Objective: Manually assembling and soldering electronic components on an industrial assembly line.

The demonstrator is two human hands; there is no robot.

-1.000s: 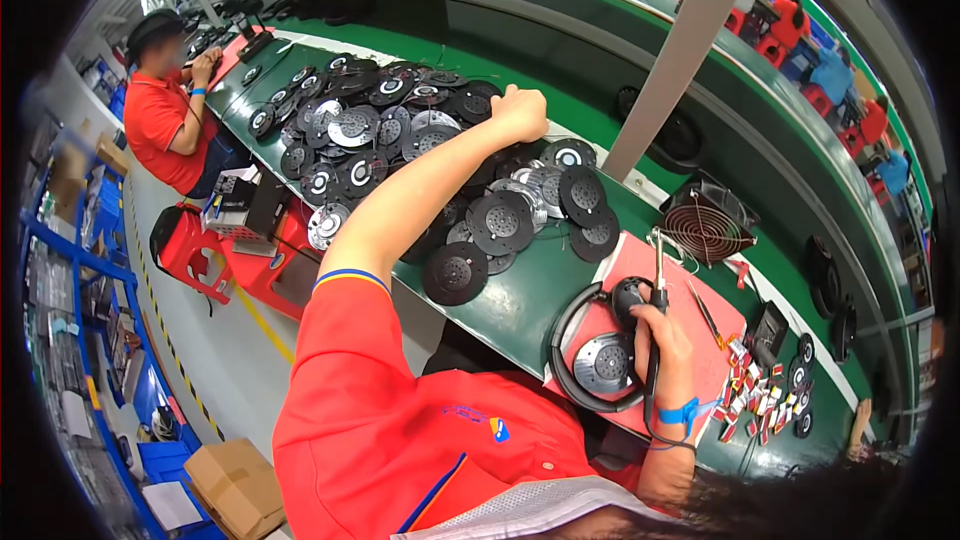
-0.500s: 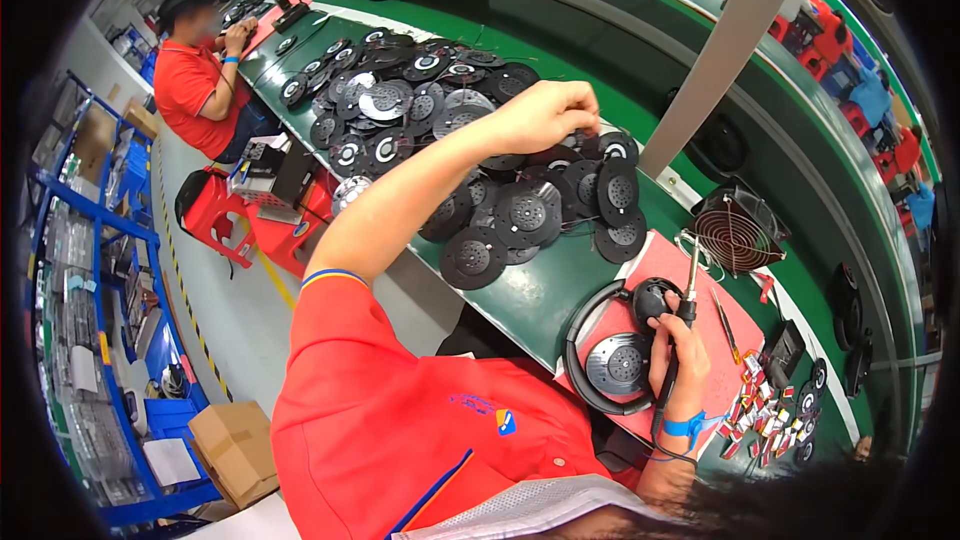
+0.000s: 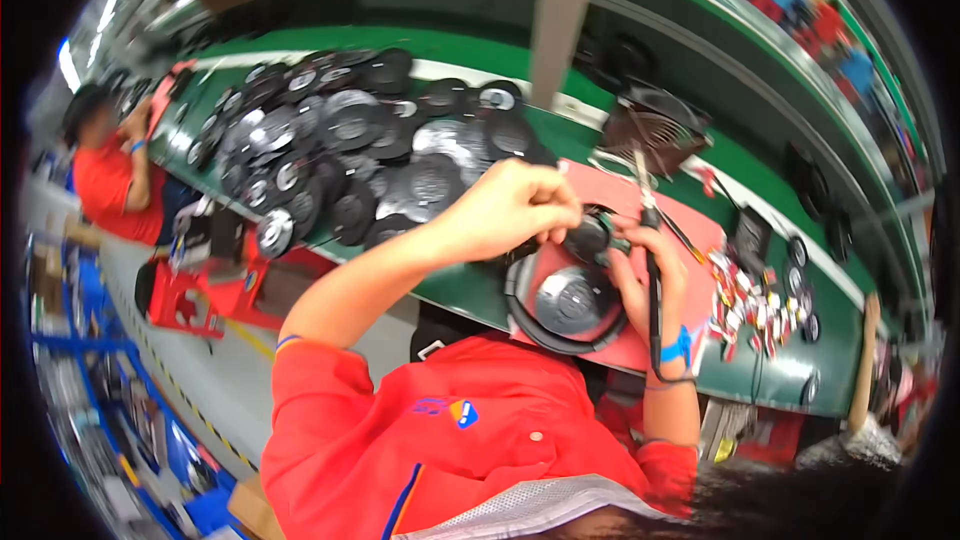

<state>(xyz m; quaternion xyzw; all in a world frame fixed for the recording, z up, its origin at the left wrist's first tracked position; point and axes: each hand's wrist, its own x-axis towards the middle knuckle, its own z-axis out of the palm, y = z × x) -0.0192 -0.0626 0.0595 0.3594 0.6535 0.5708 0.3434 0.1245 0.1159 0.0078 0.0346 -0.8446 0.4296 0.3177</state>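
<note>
My left hand (image 3: 520, 205), its fingers pinched together, is over the mat beside the headphones; whatever it holds is hidden. In my right hand (image 3: 655, 265) is a soldering iron (image 3: 654, 312), its metal tip pointing up and away from me. Fingers of that same hand touch a small black ear cup (image 3: 588, 238). That cup belongs to black headphones lying on a pink mat (image 3: 590, 180), with a round perforated ear plate (image 3: 572, 300) inside the headband's curve. Motion blurs the picture somewhat.
Black round perforated plates (image 3: 355, 125) are heaped on the left of the green bench. Behind the mat stands a fan (image 3: 650, 130). A thin tool (image 3: 683, 238) and many small red-and-white parts (image 3: 745, 305) lie right. Another person (image 3: 115, 190) works far left.
My left hand has moved from above the heap of black plates to beside the ear cup. My right hand keeps the soldering iron. The view has turned to the right.
</note>
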